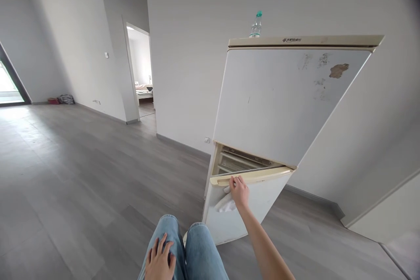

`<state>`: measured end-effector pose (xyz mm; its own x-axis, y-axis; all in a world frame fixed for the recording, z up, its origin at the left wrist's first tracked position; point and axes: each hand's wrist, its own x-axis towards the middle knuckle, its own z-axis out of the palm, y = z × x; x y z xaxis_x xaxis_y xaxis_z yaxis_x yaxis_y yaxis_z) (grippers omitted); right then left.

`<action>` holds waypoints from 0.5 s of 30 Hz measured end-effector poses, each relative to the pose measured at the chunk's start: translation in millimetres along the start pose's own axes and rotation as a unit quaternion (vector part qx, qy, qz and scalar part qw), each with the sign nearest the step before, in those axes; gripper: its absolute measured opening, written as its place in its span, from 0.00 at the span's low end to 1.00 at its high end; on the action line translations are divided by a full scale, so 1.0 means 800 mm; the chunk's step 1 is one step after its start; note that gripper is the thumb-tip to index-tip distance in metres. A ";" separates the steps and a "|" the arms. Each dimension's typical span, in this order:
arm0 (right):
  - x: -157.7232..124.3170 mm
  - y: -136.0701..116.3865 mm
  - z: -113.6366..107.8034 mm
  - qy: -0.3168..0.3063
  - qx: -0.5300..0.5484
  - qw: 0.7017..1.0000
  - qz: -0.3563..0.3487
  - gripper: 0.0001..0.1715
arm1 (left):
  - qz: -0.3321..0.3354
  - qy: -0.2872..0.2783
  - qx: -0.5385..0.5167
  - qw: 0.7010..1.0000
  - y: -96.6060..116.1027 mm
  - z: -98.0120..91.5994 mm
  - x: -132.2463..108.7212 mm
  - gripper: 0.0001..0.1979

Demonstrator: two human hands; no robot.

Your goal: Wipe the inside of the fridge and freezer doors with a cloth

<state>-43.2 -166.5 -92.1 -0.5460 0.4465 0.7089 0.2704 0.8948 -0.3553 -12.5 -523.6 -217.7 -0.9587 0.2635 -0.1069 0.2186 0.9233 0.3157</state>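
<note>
From the head view, the right hand (239, 191) curls its fingers over the cream handle (251, 175) of a fridge's (278, 105) lower door (246, 218), with a white cloth (225, 204) bunched under the palm. That door stands slightly open, showing pale shelves (241, 160) inside; the upper door is shut. The left hand (159, 260) lies on the jeans (200, 253) at the knee, fingers spread, gripping nothing. A plastic bottle (255, 26) stands on top of the fridge.

Bottle (255, 26) on fridge (292, 105) top; doorway (139, 70) L of fridge, bed (143, 94) beyond.
</note>
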 end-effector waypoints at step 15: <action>-0.089 0.058 -0.128 0.019 0.106 0.993 -0.044 0.20 | 0.008 -0.014 0.025 1.000 0.026 -0.005 0.014 0.25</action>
<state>89.7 -156.5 -96.4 -0.5289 0.3697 0.7639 0.0473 0.9116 -0.4084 -19.7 -502.5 -209.0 -0.9498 0.2851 -0.1292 0.2431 0.9318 0.2695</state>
